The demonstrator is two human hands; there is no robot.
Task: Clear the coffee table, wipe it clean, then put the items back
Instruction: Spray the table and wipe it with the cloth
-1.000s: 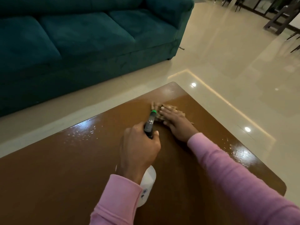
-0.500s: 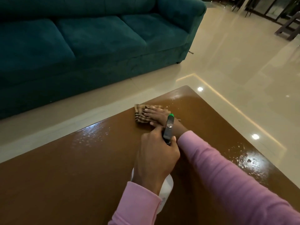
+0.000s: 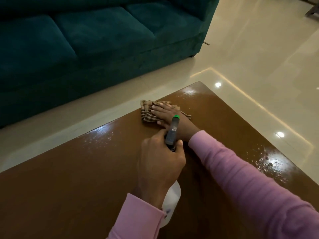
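Cloth (image 3: pixel 151 111) lies at the far edge of the coffee table (image 3: pixel 69 187), near its far right corner, with the right hand (image 3: pixel 165 115) pressing it flat, fingers straight. Left hand (image 3: pixel 160 161) grips the spray bottle (image 3: pixel 172 132) by its neck, fingers curled round it, above the tabletop's middle.

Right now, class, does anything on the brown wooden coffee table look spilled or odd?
Yes. Pale droplets speckle the brown coffee table near its right edge and left of the striped brown cloth, likely unwiped spray.
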